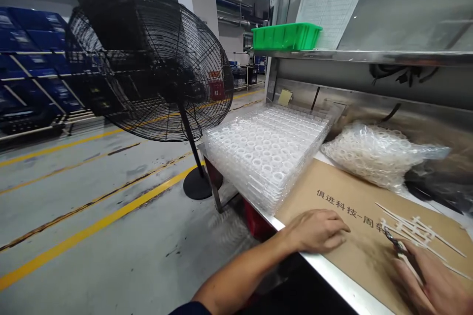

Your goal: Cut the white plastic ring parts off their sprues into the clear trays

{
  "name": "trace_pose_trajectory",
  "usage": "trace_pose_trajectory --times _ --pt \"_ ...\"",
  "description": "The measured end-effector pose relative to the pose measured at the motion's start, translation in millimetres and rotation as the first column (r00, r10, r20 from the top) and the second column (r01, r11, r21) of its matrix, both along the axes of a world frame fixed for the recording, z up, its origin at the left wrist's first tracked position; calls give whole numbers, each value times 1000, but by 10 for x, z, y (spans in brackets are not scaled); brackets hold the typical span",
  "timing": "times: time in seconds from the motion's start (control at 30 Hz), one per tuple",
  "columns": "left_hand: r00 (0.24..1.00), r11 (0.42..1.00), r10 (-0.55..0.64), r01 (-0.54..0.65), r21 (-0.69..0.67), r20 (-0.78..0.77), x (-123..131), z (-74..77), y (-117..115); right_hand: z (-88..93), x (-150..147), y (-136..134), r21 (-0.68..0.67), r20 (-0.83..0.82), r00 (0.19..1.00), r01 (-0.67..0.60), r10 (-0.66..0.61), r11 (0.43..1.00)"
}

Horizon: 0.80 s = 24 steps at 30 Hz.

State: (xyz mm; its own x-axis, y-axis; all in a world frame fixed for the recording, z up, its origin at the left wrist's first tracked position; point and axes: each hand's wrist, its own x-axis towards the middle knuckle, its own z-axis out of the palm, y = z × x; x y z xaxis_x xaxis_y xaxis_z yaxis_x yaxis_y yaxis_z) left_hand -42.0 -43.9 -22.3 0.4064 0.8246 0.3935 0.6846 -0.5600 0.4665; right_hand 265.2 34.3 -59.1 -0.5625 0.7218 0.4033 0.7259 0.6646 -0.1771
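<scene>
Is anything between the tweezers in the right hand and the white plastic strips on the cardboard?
Nothing visible: the tweezers in the right hand sit beside the white plastic strips; the left hand rests aside.

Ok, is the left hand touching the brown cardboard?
Touching. The head view shows the left hand lying flat on the brown cardboard, with its fingers resting on the sheet.

A dark navy sleeve (pixel 190 309) ends near the elbow, above the bare left forearm (pixel 240 275) and well back from the left hand (pixel 316 230); the right hand (pixel 430 280), beyond it, is bare too
</scene>
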Motion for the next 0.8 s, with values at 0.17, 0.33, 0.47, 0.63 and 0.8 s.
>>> trace_pose_trajectory --times 0.17,0.33,0.47,0.63,0.8 --pt "998 1000 -28 28 1 57 -29 5 -17 241 -158 -126 -20 45 997 56 -55 998" --pt "992 1000 -24 25 -6 124 -35 -27 -13 318 -225 -199 14 40 993 110 -110 994" --pt "990 1000 -18 21 -20 143 -26 -22 -23 296 -203 -202 10 45 993 112 -113 994" --pt "991 1000 20 -17 -20 130 -9 -25 -45 300 -206 -186 12 12 998 58 -58 998" --pt "994 1000 29 -28 -10 109 -27 24 -65 361 -279 -221 -13 -42 999 -8 8 1000"
